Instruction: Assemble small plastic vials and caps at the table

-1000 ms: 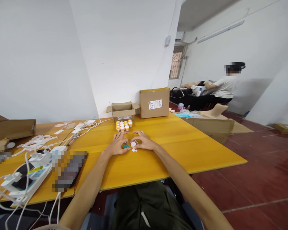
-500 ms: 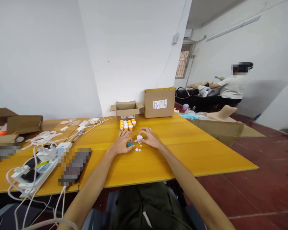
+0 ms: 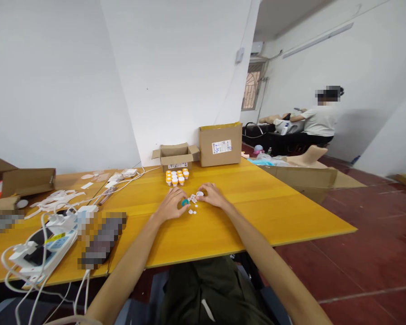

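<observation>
Teal piece (image 3: 184, 202): centre of frame, flat on the table, pressed down under fingertips, likely to keep it from rolling.
Left hand (image 3: 171, 204): palm down, fingertips drawn together on the teal piece.
Right hand (image 3: 214, 195): just right of it, fingers bent toward a white disc (image 3: 199, 194); pinching or only touching, too small to tell.
White bits (image 3: 191, 211): loose just below, between both hands, within easy reach.
Orange-and-white vials (image 3: 176, 177): packed in a block just above, before an open carton (image 3: 175, 155).
Table (image 3: 274, 216): yellow top, both wrists resting low on it for steadiness.
</observation>
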{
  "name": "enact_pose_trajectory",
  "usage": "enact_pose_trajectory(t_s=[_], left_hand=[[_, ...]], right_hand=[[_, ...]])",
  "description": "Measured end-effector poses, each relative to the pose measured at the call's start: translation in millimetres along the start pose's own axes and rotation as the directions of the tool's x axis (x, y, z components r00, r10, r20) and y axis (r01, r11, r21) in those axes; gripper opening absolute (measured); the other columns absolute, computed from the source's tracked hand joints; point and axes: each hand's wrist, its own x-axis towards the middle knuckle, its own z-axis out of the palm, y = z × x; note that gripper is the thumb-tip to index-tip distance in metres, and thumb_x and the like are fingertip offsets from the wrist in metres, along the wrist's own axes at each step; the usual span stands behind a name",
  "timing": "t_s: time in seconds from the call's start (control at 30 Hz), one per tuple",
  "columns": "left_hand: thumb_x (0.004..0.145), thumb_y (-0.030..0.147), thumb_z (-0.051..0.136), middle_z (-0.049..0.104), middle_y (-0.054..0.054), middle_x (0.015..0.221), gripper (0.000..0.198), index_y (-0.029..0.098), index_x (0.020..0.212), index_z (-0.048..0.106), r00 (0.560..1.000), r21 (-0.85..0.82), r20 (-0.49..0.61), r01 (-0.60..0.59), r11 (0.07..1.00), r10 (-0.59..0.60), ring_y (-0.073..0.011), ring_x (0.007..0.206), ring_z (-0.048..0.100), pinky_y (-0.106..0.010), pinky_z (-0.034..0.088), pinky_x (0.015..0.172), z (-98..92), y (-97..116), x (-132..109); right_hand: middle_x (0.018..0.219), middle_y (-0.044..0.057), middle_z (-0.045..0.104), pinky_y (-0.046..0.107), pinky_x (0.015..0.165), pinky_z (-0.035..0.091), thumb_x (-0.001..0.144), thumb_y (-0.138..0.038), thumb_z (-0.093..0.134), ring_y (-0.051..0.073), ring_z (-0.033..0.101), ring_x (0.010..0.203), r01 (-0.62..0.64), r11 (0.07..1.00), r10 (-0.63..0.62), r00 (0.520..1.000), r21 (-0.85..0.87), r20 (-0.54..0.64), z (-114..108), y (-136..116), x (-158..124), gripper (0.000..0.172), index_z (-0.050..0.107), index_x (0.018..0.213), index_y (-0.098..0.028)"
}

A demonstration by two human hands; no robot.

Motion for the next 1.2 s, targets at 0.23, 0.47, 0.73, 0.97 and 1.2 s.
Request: enact_pose_trajectory(t_s=[0.23, 0.47, 0.73, 0.97, 1.2], left_hand=[[0.083, 0.034, 0.054, 0.064, -0.006, 0.093, 0.017, 0.024, 0.096, 0.060, 0.996, -0.061, 0.079, -0.032, 0.998, 0.037, -0.0245, 0.093, 0.055, -0.041, 0.041, 0.086, 7.7, 8, 2], [0.082, 0.033, 0.056, 0.065, -0.005, 0.094, 0.013, 0.023, 0.090, 0.061, 0.988, -0.045, 0.140, -0.055, 0.997, 0.061, -0.0237, 0.094, 0.055, -0.040, 0.041, 0.087, 8.5, 11, 2], [0.083, 0.033, 0.055, 0.066, -0.004, 0.093, 0.013, 0.023, 0.089, 0.061, 0.982, -0.023, 0.159, -0.101, 0.995, 0.103, -0.0227, 0.093, 0.056, -0.039, 0.040, 0.086, 9.6, 8, 2], [0.084, 0.031, 0.053, 0.065, -0.005, 0.094, 0.011, 0.023, 0.086, 0.061, 0.981, 0.012, 0.169, -0.095, 0.995, 0.092, -0.0226, 0.092, 0.055, -0.039, 0.039, 0.086, 9.1, 5, 2], [0.082, 0.028, 0.054, 0.061, -0.006, 0.095, 0.011, 0.023, 0.087, 0.062, 0.988, 0.079, 0.143, -0.073, 0.994, 0.061, -0.0241, 0.096, 0.052, -0.040, 0.038, 0.086, 7.3, 3, 1]], right_hand=[[0.105, 0.006, 0.064, 0.037, 0.086, 0.043, 0.072, -0.041, 0.072, 0.025, 0.056, 0.102, -0.008, 1.000, 0.007, 1.000, -0.020, -0.030, 2, 1, 2, 0.027, 0.067, 0.093, -0.024], [0.105, 0.007, 0.065, 0.038, 0.087, 0.043, 0.072, -0.038, 0.073, 0.025, 0.056, 0.103, -0.010, 1.000, 0.010, 1.000, -0.011, -0.020, 1, -2, 1, 0.025, 0.067, 0.092, -0.024], [0.105, 0.006, 0.064, 0.038, 0.088, 0.043, 0.071, -0.038, 0.073, 0.023, 0.056, 0.100, 0.051, 0.999, -0.052, 0.998, -0.008, -0.034, 5, 5, 3, 0.026, 0.067, 0.092, -0.024], [0.105, 0.006, 0.063, 0.039, 0.090, 0.042, 0.070, -0.036, 0.075, 0.024, 0.056, 0.101, 0.047, 0.999, -0.047, 0.999, -0.006, -0.021, 4, 2, 2, 0.027, 0.067, 0.092, -0.023], [0.106, 0.007, 0.062, 0.040, 0.092, 0.041, 0.073, -0.033, 0.073, 0.024, 0.055, 0.102, 0.070, 0.997, -0.070, 0.998, 0.017, -0.006, 0, -2, 0, 0.025, 0.067, 0.095, -0.022]])
